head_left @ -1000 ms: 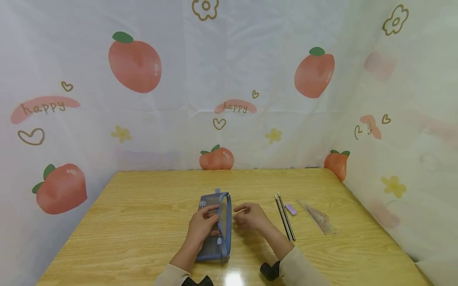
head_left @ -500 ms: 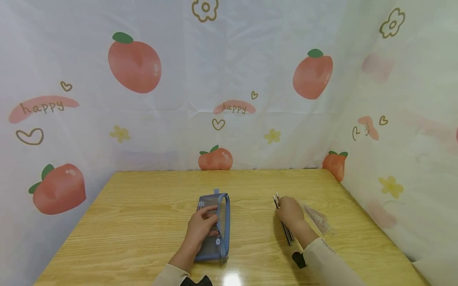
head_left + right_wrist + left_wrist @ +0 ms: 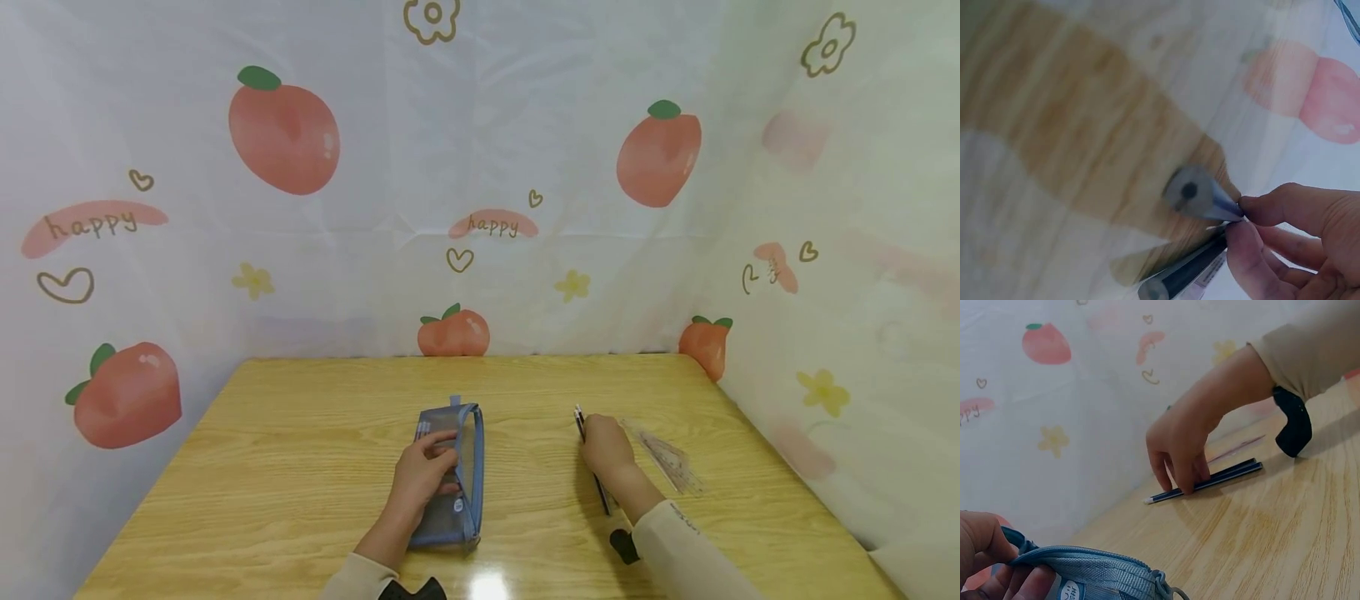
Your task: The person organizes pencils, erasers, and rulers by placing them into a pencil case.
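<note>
My left hand (image 3: 423,477) lies over a blue mesh pencil case (image 3: 442,525), whose zipped mouth gapes along the right side. In the left wrist view, thumb and fingers pinch the edge of the case (image 3: 1100,567). To the right, my right hand (image 3: 609,450) reaches down to two dark pencils (image 3: 1222,475) on the table. Thumb and fingertip pinch one pencil (image 3: 1210,197) in the right wrist view; a second pencil (image 3: 1182,269) lies close beside it, running up to the fingers. A pale lilac eraser (image 3: 1207,276) shows partly behind them; the right hand hides it in the head view.
Clear plastic rulers (image 3: 671,460) lie just right of my right hand. Everything stands on a wood-grain table (image 3: 300,450), with a peach-printed white curtain (image 3: 495,150) behind it and along the sides.
My right hand has moved right from beside the case to the pencils and taken hold there. The pencils now sit closer together. My left hand stays on the case.
</note>
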`<state>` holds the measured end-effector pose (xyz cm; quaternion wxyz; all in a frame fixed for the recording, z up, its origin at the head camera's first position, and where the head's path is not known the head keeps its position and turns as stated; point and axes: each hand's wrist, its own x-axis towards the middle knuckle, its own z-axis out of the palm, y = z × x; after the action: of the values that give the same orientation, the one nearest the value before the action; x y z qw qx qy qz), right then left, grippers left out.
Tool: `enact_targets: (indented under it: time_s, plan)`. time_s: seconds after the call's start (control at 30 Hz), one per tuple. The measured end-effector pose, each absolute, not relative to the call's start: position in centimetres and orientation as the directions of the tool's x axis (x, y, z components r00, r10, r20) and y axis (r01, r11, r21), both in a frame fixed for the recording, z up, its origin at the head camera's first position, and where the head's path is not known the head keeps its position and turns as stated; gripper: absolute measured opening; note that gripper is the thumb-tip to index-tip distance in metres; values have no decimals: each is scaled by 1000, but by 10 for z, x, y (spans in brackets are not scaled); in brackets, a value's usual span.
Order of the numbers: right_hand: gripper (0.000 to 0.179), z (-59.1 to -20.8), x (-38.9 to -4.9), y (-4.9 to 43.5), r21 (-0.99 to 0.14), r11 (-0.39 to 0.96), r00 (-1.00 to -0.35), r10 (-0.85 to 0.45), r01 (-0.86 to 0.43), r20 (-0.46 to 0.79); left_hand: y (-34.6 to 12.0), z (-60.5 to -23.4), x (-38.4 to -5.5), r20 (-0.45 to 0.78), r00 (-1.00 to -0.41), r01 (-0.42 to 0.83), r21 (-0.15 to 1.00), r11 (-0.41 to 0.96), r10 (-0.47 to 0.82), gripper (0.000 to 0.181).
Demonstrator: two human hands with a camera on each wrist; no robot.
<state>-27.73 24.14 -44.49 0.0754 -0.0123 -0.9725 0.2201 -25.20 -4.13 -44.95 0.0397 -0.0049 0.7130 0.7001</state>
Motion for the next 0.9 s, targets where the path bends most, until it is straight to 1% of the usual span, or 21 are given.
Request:
enact_targets:
  time_s: [0.2, 0.33, 0.37, 0.43, 0.5, 0.6, 0.73, 0.83, 0.9]
  plan:
    - [7, -443, -278, 239, -424, 906, -989, 72, 11, 129, -41, -449, -252, -63, -997, -62, 998, 17, 48, 45]
    - [10, -442, -277, 237, -445, 895, -989, 85, 22, 122, -42, -449, -252, -69, -996, -68, 998, 15, 48, 45]
    - [10, -442, -277, 236, -458, 889, -989, 85, 22, 117, -42, -448, -252, -70, -996, -69, 998, 14, 48, 45]
    - [4, -442, -276, 236, -507, 862, -991, 88, 26, 100, -42, -448, -252, -70, -996, -69, 997, 14, 48, 45]
    - [15, -442, -276, 236, -569, 822, -992, 96, 35, 78, -42, -448, -252, -68, -997, -67, 998, 18, 45, 45]
    - [31, -440, -276, 234, -717, 694, -995, 103, 71, 1, -41, -448, -252, -64, -997, -63, 998, 26, 40, 45]
    - [33, -438, -276, 230, -878, 460, -991, 83, 134, -108, -41, -448, -252, -58, -998, -56, 998, 31, 38, 44]
    - [37, -438, -275, 227, -941, 292, -985, 46, 170, -164, -41, -447, -251, -57, -998, -56, 998, 31, 39, 44]
    - [40, -439, -274, 226, -961, 210, -983, 17, 183, -183, -41, -447, -251, -60, -997, -59, 998, 29, 41, 44]
